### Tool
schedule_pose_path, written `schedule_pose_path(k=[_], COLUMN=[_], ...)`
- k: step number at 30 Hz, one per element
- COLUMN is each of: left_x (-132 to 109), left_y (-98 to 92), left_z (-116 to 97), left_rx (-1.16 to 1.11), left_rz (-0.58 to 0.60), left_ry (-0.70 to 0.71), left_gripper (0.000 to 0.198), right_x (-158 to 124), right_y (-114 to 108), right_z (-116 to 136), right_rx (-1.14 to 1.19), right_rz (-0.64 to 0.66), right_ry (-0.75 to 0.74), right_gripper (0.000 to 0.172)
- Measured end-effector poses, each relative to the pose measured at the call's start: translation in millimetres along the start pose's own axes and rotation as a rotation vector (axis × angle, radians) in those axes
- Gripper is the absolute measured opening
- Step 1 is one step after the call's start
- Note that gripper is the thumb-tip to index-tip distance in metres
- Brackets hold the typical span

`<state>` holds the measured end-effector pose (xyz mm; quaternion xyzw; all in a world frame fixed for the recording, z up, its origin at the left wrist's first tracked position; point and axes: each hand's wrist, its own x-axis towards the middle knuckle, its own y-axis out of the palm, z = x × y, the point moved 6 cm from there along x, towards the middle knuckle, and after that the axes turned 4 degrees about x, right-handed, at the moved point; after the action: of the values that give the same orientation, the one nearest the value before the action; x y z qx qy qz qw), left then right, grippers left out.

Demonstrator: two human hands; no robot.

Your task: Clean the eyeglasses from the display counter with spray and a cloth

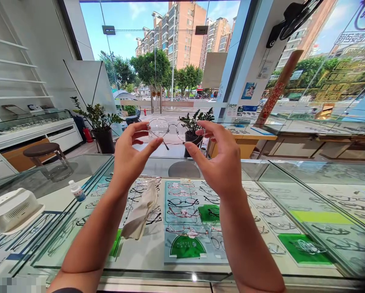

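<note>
A pair of thin-rimmed round eyeglasses (pixel 172 125) is raised in front of me, above the glass counter and against the window. My left hand (pixel 133 146) pinches the left rim between thumb and fingers. On the opposite side, my right hand (pixel 217 150) grips the right rim in the same way. One dark temple tip hangs below the left lens. Beneath my arms, a beige cloth (pixel 142 209) lies crumpled on the counter top, next to rows of eyeglass frames (pixel 183 202) seen through the glass.
A small white bottle (pixel 77 190) and a white device (pixel 13 209) stand on the counter at left. The glass display counter (pixel 133 273) spans the front. Beyond it are a round stool (pixel 42 149), potted plants (pixel 105 140) and a wooden-sided table (pixel 246 142).
</note>
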<state>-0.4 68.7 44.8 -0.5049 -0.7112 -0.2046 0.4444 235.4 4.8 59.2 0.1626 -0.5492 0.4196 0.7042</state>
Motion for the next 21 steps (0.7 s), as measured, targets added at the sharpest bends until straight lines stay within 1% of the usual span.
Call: schedule_pose_path(k=[9, 14, 21], left_x=[-11, -15, -15], left_y=[-5.8, -4.0, -3.3], left_z=[-28, -31, -33], left_rx=[0.221, 0.247, 0.266], left_rz=[-0.229, -0.260, -0.274], left_ry=[0.215, 0.263, 0.329], left_gripper=[0.054, 0.053, 0.055], right_x=[-2, -3, -3], right_y=[7, 10, 12], right_z=[-14, -19, -24], right_rx=[0.081, 0.109, 0.130], right_rz=[0.095, 0.142, 0.185], right_ry=[0.127, 0.177, 0.190], right_gripper=[0.044, 0.044, 0.044])
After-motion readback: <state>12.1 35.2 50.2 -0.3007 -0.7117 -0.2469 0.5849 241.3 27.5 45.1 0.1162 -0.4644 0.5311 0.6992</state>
